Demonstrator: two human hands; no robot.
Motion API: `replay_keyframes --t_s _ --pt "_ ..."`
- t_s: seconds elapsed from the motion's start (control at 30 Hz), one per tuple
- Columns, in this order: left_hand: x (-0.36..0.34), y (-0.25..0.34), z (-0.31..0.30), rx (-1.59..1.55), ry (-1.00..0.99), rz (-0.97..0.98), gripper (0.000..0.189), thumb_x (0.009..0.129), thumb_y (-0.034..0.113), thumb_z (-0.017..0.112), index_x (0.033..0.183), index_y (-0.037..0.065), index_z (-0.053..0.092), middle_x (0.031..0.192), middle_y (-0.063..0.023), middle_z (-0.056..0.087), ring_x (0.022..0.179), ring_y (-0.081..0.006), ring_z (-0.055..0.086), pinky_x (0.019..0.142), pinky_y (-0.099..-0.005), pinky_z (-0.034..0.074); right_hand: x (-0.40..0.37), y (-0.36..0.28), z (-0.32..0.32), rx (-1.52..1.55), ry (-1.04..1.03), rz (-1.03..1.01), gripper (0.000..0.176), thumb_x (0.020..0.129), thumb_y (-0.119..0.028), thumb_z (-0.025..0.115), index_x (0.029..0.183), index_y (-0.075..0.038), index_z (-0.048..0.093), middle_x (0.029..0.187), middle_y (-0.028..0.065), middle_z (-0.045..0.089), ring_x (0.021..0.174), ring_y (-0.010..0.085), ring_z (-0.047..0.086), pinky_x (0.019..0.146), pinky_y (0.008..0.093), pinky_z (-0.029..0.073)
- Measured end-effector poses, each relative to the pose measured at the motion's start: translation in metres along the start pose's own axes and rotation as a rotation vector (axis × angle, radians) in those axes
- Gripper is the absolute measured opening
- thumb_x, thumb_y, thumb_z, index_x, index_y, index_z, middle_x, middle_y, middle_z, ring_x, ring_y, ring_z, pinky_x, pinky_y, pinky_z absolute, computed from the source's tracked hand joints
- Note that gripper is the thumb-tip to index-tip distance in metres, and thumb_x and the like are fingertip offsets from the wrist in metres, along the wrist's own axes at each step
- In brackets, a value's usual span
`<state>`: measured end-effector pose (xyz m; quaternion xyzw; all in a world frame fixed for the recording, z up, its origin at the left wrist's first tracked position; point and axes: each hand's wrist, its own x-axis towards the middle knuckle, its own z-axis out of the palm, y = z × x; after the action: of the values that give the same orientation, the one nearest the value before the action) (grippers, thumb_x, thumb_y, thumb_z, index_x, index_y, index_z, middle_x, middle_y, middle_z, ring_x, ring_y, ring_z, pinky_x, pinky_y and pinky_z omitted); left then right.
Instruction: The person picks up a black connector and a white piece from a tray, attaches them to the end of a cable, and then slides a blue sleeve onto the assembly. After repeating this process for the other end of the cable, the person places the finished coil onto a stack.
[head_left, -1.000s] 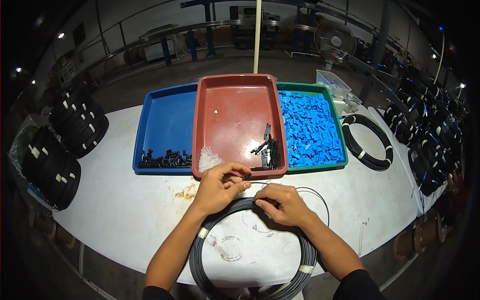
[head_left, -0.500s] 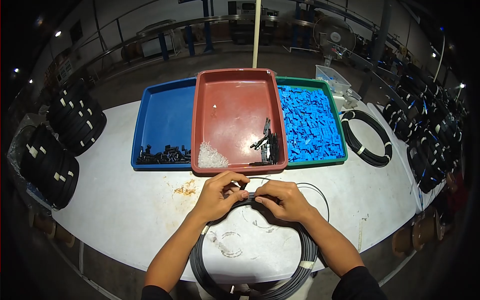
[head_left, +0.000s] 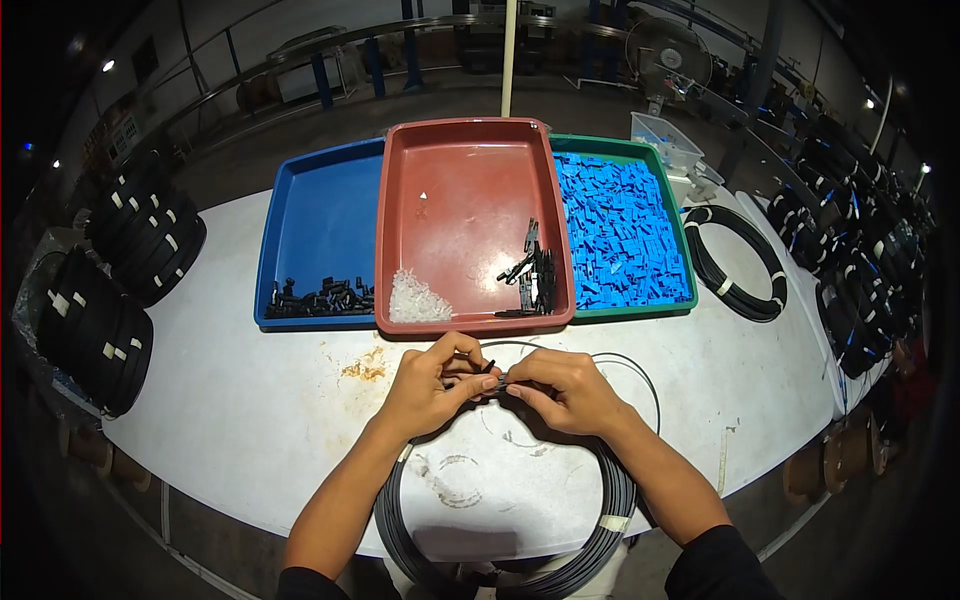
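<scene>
My left hand [head_left: 436, 388] is closed, thumb and fingers pinching a small black part [head_left: 488, 367] that looks like a connector piece. My right hand [head_left: 560, 388] is closed too, with its fingertips on the thin black cable [head_left: 503, 380] close to the left fingertips. The hands nearly touch above the far side of a large coil of black cable [head_left: 622, 485], which is bound with pale tape and lies at the table's near edge. A loose loop of that cable arches behind my right hand. Fingers hide exactly how the part and cable meet.
Ahead stand a blue tray [head_left: 318, 190] with black parts, a red tray [head_left: 470, 180] with clear and black pieces, and a green tray [head_left: 672, 215] full of blue clips [head_left: 620, 235]. Another coil [head_left: 735, 262] lies right. Stacked coils [head_left: 98, 335] flank the white table [head_left: 250, 430].
My right hand has shifted slightly left, bringing the fingertips of both hands closer together. The trays sit a little higher in view, as the camera has tilted slightly.
</scene>
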<state>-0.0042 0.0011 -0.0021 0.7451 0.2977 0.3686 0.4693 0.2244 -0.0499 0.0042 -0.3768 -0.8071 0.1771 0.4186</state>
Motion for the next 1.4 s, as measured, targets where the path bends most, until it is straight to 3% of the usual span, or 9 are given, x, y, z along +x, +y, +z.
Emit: replay_keyframes --t_s 0.17,0.23,0.37,0.43,0.63,0.77,0.83,1.37,1.4 --pt "0.000 -0.008 0.006 -0.117 0.097 0.068 0.039 0.089 0.005 0.079 0.120 0.002 0.055 0.096 -0.0133 0.078 0.091 -0.0161 0.075 0.078 -0.0272 0.058 0.001 -0.002 -0.001 0.018 0.009 0.026 0.012 0.087 -0.005 0.074 0.098 0.001 0.073 0.087 0.0134 0.071 0.075 0.0306 0.068 0.068 0.0383 0.055" --pt "0.000 -0.011 0.002 0.056 0.056 0.110 0.051 0.090 -0.006 0.073 0.130 0.004 0.043 0.099 -0.0130 0.076 0.094 -0.0123 0.071 0.078 -0.0255 0.057 0.001 -0.001 0.001 0.021 0.088 -0.035 0.013 0.086 -0.003 0.073 0.099 0.000 0.073 0.086 0.0134 0.070 0.075 0.0308 0.068 0.069 0.0381 0.055" --pt "-0.002 -0.001 0.006 0.098 0.077 0.111 0.055 0.089 -0.004 0.075 0.132 0.005 0.042 0.099 -0.0129 0.076 0.094 -0.0119 0.070 0.075 -0.0245 0.056 0.002 -0.006 -0.004 -0.002 0.084 0.015 0.016 0.085 -0.001 0.072 0.101 0.000 0.073 0.086 0.0134 0.070 0.075 0.0307 0.069 0.069 0.0375 0.055" --pt "-0.002 0.000 0.006 0.149 0.073 0.184 0.056 0.088 -0.003 0.076 0.132 0.006 0.042 0.097 -0.0124 0.077 0.088 -0.0103 0.069 0.070 -0.0219 0.052 0.001 -0.007 -0.004 -0.019 0.092 0.010 0.019 0.084 0.001 0.071 0.103 -0.001 0.073 0.088 0.0135 0.071 0.076 0.0298 0.070 0.069 0.0365 0.056" --pt "-0.004 0.008 0.006 0.235 0.033 0.166 0.058 0.087 0.002 0.079 0.133 0.007 0.045 0.091 -0.0102 0.078 0.070 -0.0067 0.064 0.061 -0.0204 0.046 -0.001 -0.003 -0.002 -0.019 0.083 -0.010 0.020 0.083 -0.001 0.073 0.103 -0.001 0.074 0.090 0.0130 0.072 0.076 0.0278 0.071 0.069 0.0352 0.057" --pt "-0.005 0.008 0.006 0.241 0.031 0.183 0.059 0.087 0.006 0.081 0.134 0.007 0.045 0.090 -0.0103 0.078 0.069 -0.0066 0.064 0.060 -0.0205 0.046 0.000 0.000 -0.001 -0.022 0.082 -0.059 0.020 0.083 -0.003 0.074 0.103 -0.001 0.074 0.089 0.0123 0.073 0.075 0.0272 0.071 0.068 0.0349 0.057" --pt "-0.005 0.007 0.006 0.221 0.031 0.195 0.056 0.090 0.008 0.079 0.134 0.009 0.045 0.088 -0.0129 0.077 0.060 -0.0104 0.061 0.059 -0.0254 0.048 -0.001 0.001 0.000 -0.016 0.078 -0.045 0.020 0.083 -0.004 0.075 0.103 -0.001 0.075 0.089 0.0119 0.073 0.074 0.0267 0.071 0.067 0.0344 0.057" --pt "-0.006 0.002 0.004 0.127 0.012 0.182 0.052 0.091 0.008 0.078 0.132 0.008 0.047 0.087 -0.0128 0.077 0.065 -0.0104 0.067 0.058 -0.0241 0.048 -0.001 -0.003 -0.002 -0.028 0.068 -0.072 0.020 0.081 -0.004 0.078 0.101 -0.002 0.076 0.086 0.0104 0.072 0.072 0.0259 0.070 0.065 0.0343 0.056" --pt "-0.007 0.001 0.003 0.123 -0.011 0.151 0.054 0.089 0.003 0.079 0.132 0.006 0.046 0.089 -0.0123 0.077 0.075 -0.0117 0.071 0.064 -0.0231 0.050 -0.001 -0.003 -0.002 -0.064 0.072 -0.100 0.020 0.081 -0.005 0.079 0.100 -0.003 0.076 0.086 0.0097 0.072 0.071 0.0257 0.070 0.065 0.0342 0.057"
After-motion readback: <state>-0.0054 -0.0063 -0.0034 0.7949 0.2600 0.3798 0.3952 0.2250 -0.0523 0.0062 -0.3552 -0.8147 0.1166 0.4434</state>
